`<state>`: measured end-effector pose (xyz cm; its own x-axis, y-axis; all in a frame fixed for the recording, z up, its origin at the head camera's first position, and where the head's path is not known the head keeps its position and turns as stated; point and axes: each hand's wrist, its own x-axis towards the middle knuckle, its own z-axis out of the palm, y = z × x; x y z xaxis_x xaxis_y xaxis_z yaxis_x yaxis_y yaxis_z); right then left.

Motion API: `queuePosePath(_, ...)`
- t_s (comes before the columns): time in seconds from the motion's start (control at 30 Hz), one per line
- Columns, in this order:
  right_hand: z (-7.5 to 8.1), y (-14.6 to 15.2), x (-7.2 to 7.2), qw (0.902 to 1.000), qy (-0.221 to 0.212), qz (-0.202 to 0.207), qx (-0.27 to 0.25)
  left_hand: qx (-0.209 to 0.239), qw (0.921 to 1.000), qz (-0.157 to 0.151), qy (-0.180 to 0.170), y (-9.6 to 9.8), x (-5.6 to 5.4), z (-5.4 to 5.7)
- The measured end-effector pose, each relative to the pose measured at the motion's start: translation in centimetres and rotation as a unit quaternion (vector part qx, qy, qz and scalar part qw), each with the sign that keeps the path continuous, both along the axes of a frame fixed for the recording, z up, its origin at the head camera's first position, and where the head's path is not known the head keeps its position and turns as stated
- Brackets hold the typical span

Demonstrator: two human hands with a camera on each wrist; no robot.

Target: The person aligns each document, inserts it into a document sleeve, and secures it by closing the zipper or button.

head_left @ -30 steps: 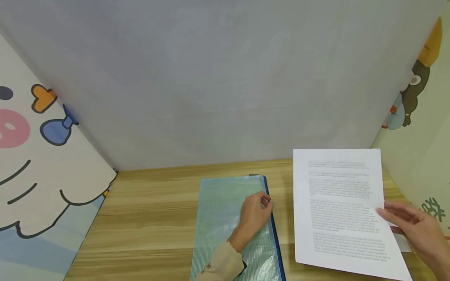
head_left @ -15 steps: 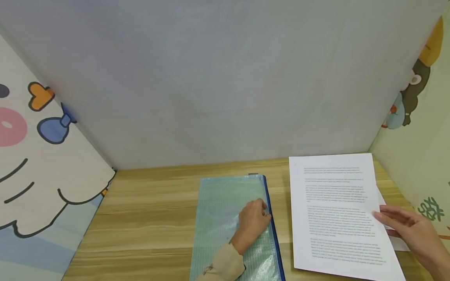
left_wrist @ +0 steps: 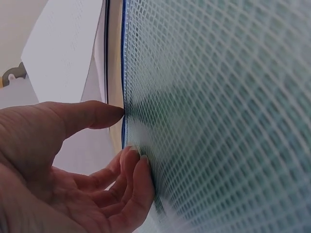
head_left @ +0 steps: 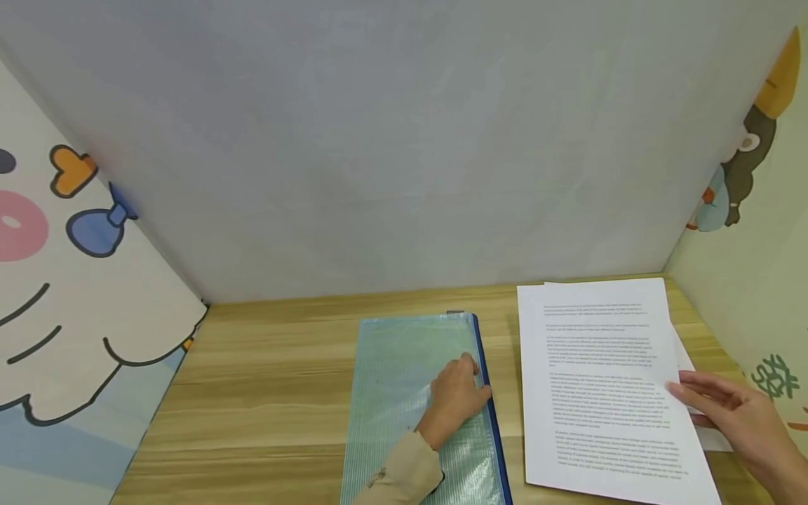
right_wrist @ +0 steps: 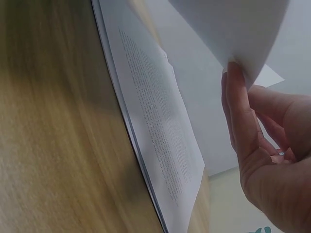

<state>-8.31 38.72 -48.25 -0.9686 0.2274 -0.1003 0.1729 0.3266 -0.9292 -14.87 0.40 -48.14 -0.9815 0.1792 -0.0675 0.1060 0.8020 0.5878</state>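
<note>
A pale green mesh zip folder (head_left: 385, 379) with a blue edge lies on the table. My left hand (head_left: 456, 393) rests on it near its right edge. In the left wrist view, the thumb touches the blue edge (left_wrist: 123, 58) while the loosely bent fingers (left_wrist: 138, 194) lie against the mesh, apart from the thumb. On the right, my right hand (head_left: 738, 414) pinches the right side of a printed sheet of paper (head_left: 600, 393) between thumb and fingers. Under the raised sheet, the right wrist view shows more printed paper (right_wrist: 150, 111) lying on the table.
The wood-grain table (head_left: 265, 393) meets a grey back wall (head_left: 404, 154). Cartoon-printed panels stand at the left (head_left: 76, 294) and right (head_left: 757, 294). A corner of the lower paper (head_left: 716, 440) shows beside the right hand.
My right hand has lowered the sheet and shifted it slightly left, over the papers beneath. My left hand has slid slightly down the folder, its thumb now extended to the blue edge.
</note>
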Motion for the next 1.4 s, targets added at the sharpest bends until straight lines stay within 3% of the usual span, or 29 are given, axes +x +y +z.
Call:
queuePosePath(0.23, 0.4, 0.0, 0.3, 0.9999, 0.012, 0.011, -0.002, -0.044, 0.9989, -0.002, -0.019, 1.3, -0.3, 0.0)
queuePosePath(0.47, 0.3, -0.1, 0.3, 0.9998, 0.015, 0.015, -0.001, -0.063, 0.9967, 0.02, -0.048, 1.6, -0.7, 0.2)
queuePosePath(0.77, 0.4, -0.4, -0.1, 0.9998, 0.016, 0.012, 0.007, 0.026, 0.999, 0.022, -0.03, 0.0, -0.8, 0.1)
queuePosePath(1.03, 1.0, -0.7, -0.2, 0.9997, 0.014, 0.008, 0.016, 0.057, 0.9973, 0.029, -0.037, -0.4, -0.9, 0.2)
queuePosePath(1.4, 1.6, -1.6, -0.6, 0.9999, 0.017, 0.003, 0.003, 0.158, 0.985, 0.042, -0.055, -1.3, -0.3, 0.3)
